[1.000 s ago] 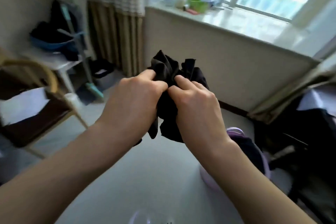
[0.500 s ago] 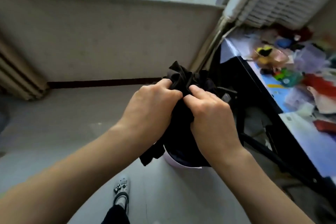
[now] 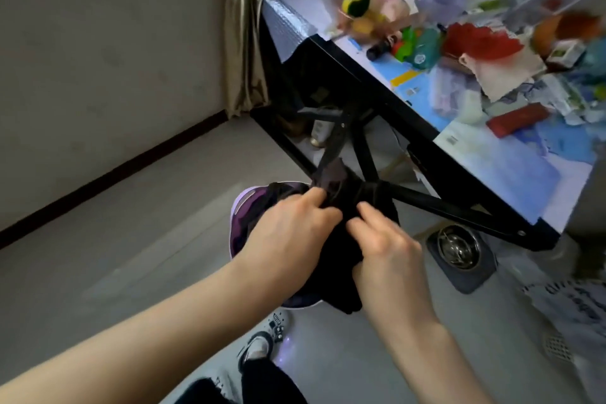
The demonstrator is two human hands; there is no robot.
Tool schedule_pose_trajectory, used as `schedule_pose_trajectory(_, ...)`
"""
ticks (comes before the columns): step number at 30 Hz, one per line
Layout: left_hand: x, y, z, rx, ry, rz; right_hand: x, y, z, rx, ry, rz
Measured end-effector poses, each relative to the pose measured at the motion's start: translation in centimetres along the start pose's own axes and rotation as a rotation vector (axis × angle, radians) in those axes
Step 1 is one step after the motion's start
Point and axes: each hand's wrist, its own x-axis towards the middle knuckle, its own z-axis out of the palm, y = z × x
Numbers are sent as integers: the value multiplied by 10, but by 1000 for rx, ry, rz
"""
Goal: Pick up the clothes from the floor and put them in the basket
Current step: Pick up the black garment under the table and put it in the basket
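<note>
The view swings down and right, away from the window wall, and now the basket [image 3: 236, 207] sits right under the hands: a pale lilac tub on the floor, just beside the black-framed table [image 3: 426, 128]. A second ago the bundle was held up in front of the wall with the basket only peeking in below; now the black garment [image 3: 341, 239] hangs directly over the basket's mouth, its lower end drooping past the near rim.

Both hands are bunched on the cloth. The left hand [image 3: 288, 233] has its fingers curled tight, pinching the top of the fabric. The right hand [image 3: 387, 249] pinches in too, thumb and forefinger closed on a fold, touching the left across the bundle. Nothing is let go yet.

Dark and purple cloth already shows inside the basket along its far-left rim, so there is laundry in there.

By the look of it, this is the drop: carried across, lined up, and only the release remains. One thing to watch is the trailing end at the near rim, which could slip outside unless it is tucked in.
</note>
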Motion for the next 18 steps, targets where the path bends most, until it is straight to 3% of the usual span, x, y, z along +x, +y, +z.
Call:
schedule_pose_trajectory(11, 83, -96, 138, -135, -301, 61, 41, 58, 164, 53, -155, 377)
schedule_pose_trajectory(15, 116, -134, 194, -154, -286, 90, 49, 78, 232, 116, -122, 485)
schedule_pose_trajectory(16, 120, -147, 218, -153, -289, 107, 48, 84, 255, 145, -146, 506)
schedule_pose_trajectory(18, 124, -172, 260, -80, -467, 90, 46, 94, 300, 203, -307, 551)
